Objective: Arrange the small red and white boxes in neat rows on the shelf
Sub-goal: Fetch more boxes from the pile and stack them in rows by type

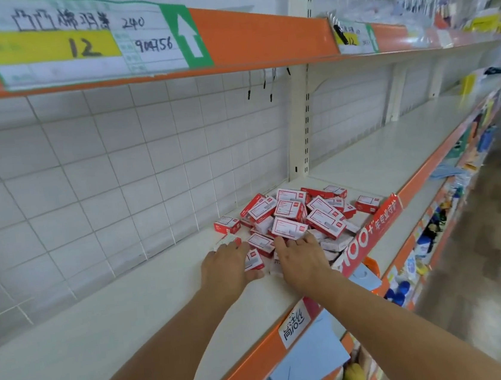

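— Head view: where do the red and white boxes [296,219] sit?

— In a loose, jumbled heap on the white shelf [101,316], just in front of the cream upright post [299,121] and close to the shelf's orange front edge [262,357]. One box [227,224] lies apart on the heap's left side, another [368,203] on its right.

— And the hands?

— Both reach to the near side of the heap. The left hand [225,269] lies palm down with fingers extended over boxes at the heap's left edge — whether it grips one cannot be told. The right hand [302,260] also lies palm down, fingers spread and resting on boxes, nothing plainly held.

— Anything beside the heap?

— A red banner [370,235] on the front edge, right of the heap; a handwritten label [294,325] nearer the person.
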